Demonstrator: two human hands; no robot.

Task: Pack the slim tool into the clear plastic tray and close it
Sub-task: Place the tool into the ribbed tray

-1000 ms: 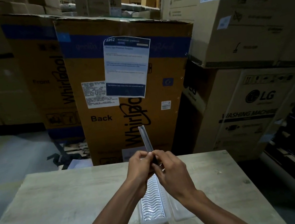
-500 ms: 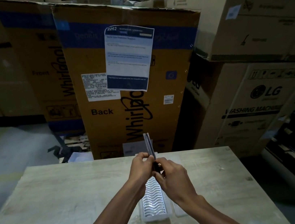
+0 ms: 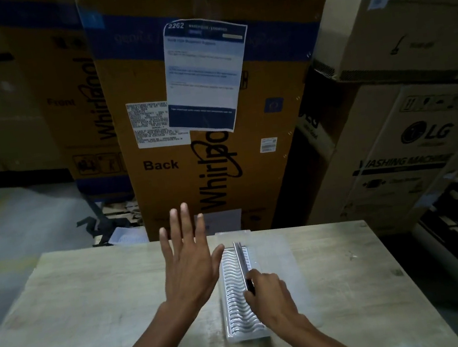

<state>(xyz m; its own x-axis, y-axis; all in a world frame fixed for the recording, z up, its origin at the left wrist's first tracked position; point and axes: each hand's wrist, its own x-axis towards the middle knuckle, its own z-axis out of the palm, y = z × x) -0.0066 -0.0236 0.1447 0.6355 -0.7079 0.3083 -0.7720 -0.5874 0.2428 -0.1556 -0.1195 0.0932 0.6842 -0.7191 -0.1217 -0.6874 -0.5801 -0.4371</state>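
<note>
Tool [image 3: 240,263] pinched by right hand [image 3: 268,291] over tray [image 3: 235,313]; left hand [image 3: 189,262] spread, empty; misaligned lay-in could stop closure.

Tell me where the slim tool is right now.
In the head view, the slim tool lies lengthwise over the ribbed clear plastic tray at table centre, its near end pinched by the right hand; the open left hand hovers beside it.
</note>
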